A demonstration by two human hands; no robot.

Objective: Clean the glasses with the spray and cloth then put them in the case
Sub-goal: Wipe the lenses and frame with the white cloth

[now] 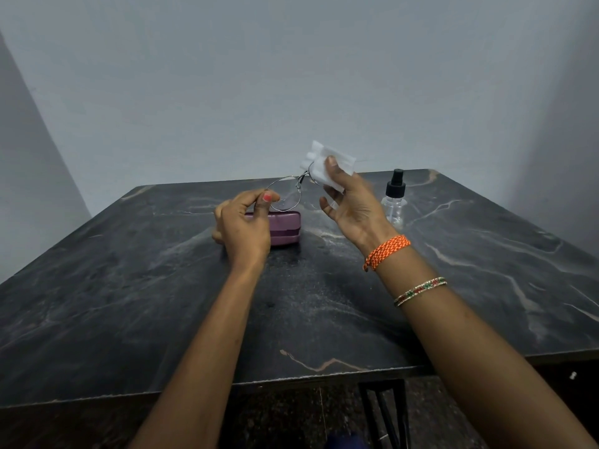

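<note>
Left hand (241, 222) raised above the dark marble-patterned table (162, 303), thumb and fingers pinching the outer rim of one lens of the thin wire-framed round glasses (287, 196). Frame held in the air, long axis running left to right and slightly away, toward the other hand. Directly beneath the left hand: closed purple hard case (283, 228), flat on the table. Right hand (351, 202) grasps a folded white cloth (327, 166) against the far lens; it is the nearer hand for wiping. Far right, clear spray bottle with black pump top (394, 202) stands upright, untouched.
</note>
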